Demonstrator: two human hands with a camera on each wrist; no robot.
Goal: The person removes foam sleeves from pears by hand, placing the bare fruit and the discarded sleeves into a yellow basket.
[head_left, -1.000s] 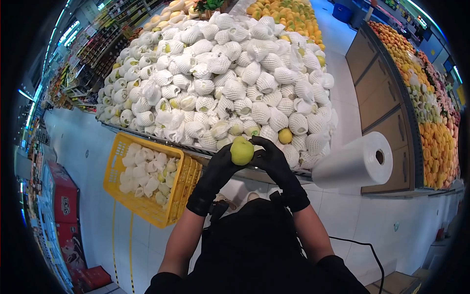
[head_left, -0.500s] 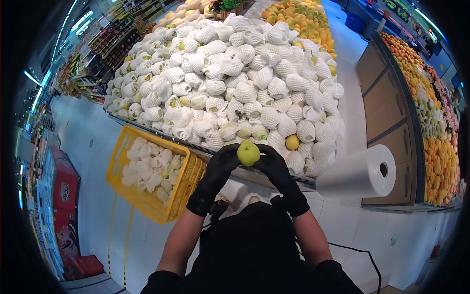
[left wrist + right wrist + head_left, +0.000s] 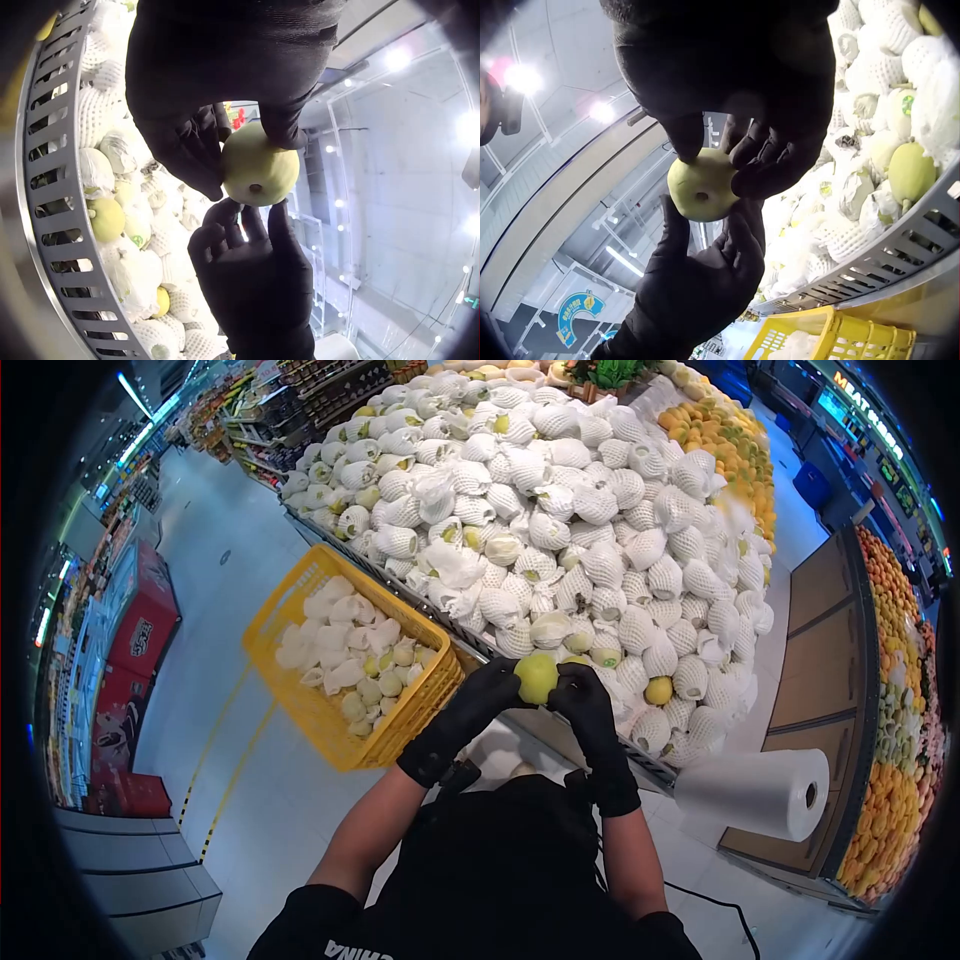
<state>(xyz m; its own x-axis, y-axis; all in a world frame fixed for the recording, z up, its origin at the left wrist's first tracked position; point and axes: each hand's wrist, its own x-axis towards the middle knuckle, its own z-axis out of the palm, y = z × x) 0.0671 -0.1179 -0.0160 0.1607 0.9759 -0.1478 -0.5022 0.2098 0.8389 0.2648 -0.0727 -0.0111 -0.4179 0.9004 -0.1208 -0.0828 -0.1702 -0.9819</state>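
Note:
A round yellow-green fruit (image 3: 538, 678), smooth and without a foam sleeve, is held between both black-gloved hands at the near edge of the display. My left hand (image 3: 488, 692) pinches its left side between thumb and fingers. On the opposite side, my right hand (image 3: 582, 702) grips it the same way. A small dark hollow in the fruit (image 3: 261, 171) shows in the left wrist view, and the right wrist view shows it too. Just beyond the hands lies a big heap of similar fruit in white foam nets (image 3: 600, 560).
At the left, a yellow crate (image 3: 262, 622) holds white foam sleeves and some pale fruit. A roll of clear plastic bags (image 3: 750, 790) is at the display's right corner. A slotted metal rail (image 3: 56, 187) borders the heap. Another fruit stand (image 3: 800, 720) is farther right.
The head view has swung left, so the heap and crate appear farther right. The fruit stays between both hands; the right index finger, earlier raised over its top, now lies at its side.

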